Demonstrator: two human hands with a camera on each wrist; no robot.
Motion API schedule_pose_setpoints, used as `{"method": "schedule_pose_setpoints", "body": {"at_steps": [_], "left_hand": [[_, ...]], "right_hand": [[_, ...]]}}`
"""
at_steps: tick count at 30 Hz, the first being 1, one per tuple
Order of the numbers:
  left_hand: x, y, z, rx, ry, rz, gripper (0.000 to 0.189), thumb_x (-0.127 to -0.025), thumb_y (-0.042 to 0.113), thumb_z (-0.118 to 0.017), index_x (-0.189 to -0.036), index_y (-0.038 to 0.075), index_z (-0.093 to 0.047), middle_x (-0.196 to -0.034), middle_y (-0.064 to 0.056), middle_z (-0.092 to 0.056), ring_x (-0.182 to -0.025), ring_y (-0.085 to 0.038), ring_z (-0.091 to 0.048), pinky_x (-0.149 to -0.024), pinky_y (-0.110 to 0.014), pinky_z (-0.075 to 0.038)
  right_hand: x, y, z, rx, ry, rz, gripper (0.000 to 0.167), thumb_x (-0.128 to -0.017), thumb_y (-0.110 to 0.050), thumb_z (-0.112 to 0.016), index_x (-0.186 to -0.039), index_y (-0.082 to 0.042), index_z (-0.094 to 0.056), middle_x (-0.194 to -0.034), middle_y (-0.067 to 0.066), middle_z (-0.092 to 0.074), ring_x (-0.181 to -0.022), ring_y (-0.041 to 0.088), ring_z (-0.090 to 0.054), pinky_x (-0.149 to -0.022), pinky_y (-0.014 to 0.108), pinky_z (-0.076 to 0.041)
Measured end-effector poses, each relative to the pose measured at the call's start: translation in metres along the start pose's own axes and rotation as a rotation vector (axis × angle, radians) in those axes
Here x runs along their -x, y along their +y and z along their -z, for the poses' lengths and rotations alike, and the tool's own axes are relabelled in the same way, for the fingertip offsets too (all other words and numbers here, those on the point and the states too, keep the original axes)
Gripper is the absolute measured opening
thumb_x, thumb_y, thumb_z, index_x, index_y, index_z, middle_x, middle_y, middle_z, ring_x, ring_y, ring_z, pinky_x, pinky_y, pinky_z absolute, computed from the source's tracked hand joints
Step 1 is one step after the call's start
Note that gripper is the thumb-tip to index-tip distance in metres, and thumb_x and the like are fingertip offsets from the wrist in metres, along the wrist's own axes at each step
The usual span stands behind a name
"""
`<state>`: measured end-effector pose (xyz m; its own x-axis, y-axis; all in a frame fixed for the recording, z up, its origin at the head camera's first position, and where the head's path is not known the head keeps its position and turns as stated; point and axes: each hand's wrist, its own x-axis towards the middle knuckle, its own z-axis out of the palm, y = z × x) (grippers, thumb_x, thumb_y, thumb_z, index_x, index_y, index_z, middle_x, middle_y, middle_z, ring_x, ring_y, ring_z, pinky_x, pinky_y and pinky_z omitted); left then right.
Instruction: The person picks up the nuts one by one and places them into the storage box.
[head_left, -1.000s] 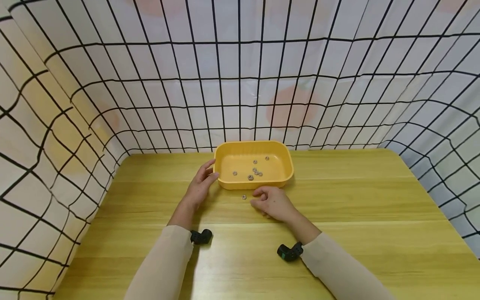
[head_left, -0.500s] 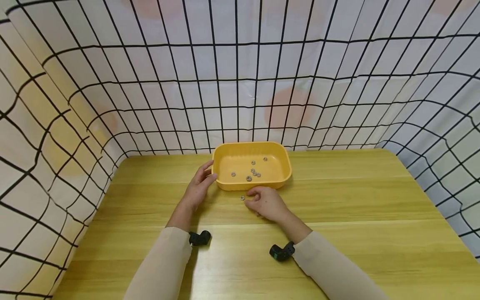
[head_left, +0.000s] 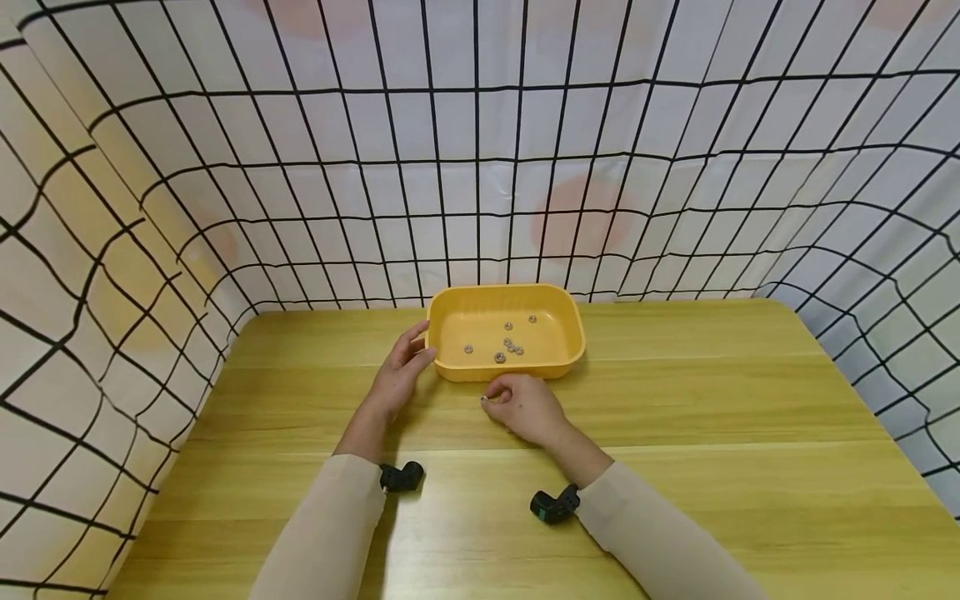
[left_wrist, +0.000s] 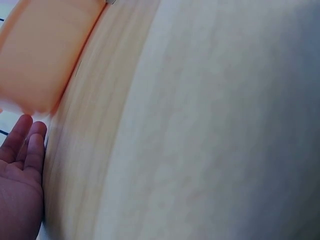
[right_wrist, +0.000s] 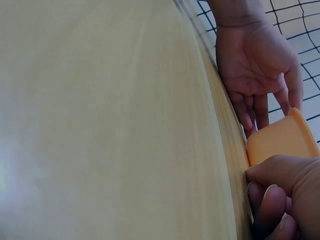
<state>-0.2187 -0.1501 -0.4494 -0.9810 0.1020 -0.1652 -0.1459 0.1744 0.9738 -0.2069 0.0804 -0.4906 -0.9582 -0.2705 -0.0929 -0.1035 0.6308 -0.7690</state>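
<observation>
A yellow tray (head_left: pixel 555 354) stands on the wooden table (head_left: pixel 712 417) with several small metal nuts (head_left: pixel 510 343) inside. My left hand (head_left: pixel 414 350) lies flat beside the tray's left end, its straight fingers touching the wall; the left wrist view shows those fingers (left_wrist: pixel 25 145) under the tray (left_wrist: pixel 45 55). My right hand (head_left: pixel 493 400) is just in front of the tray with its fingers curled down on the table, pinching a single loose nut (head_left: pixel 484 401). In the right wrist view the curled fingers (right_wrist: pixel 280 200) sit against the tray's corner (right_wrist: pixel 282 137), with the left hand (right_wrist: pixel 255 65) behind.
A black wire grid backed by white cloth (head_left: pixel 480 167) closes the table in at the back and on both sides. Black wrist cameras (head_left: pixel 401 475) (head_left: pixel 551 506) sit on both forearms. Bare tabletop extends to the right and towards me.
My right hand has slid left along the tray's front until its fingertips reached the loose nut. The left hand and the tray have stayed put.
</observation>
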Motion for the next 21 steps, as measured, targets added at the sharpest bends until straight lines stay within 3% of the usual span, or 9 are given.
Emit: {"method": "schedule_pose_setpoints", "body": {"at_steps": [11, 21], "left_hand": [[0.000, 0.000, 0.000, -0.001, -0.008, 0.007, 0.057, -0.107, 0.027, -0.055, -0.160, 0.023, -0.034, -0.161, -0.020, -0.039, -0.151, -0.037, -0.035, -0.126, -0.058, -0.021], [0.001, -0.001, -0.001, 0.008, -0.009, 0.000, 0.057, -0.107, 0.027, -0.055, -0.160, 0.020, -0.034, -0.161, -0.021, -0.039, -0.151, -0.038, -0.034, -0.126, -0.059, -0.020]], "right_hand": [[0.002, -0.002, 0.000, 0.081, 0.033, 0.011, 0.009, -0.090, -0.029, -0.077, -0.089, -0.020, -0.074, -0.072, -0.008, -0.066, -0.064, 0.008, -0.058, -0.063, 0.026, -0.047], [0.015, -0.003, 0.006, 0.045, 0.018, 0.051, 0.010, -0.091, -0.029, -0.077, -0.089, -0.020, -0.073, -0.071, -0.009, -0.066, -0.063, 0.008, -0.058, -0.063, 0.025, -0.047]]}}
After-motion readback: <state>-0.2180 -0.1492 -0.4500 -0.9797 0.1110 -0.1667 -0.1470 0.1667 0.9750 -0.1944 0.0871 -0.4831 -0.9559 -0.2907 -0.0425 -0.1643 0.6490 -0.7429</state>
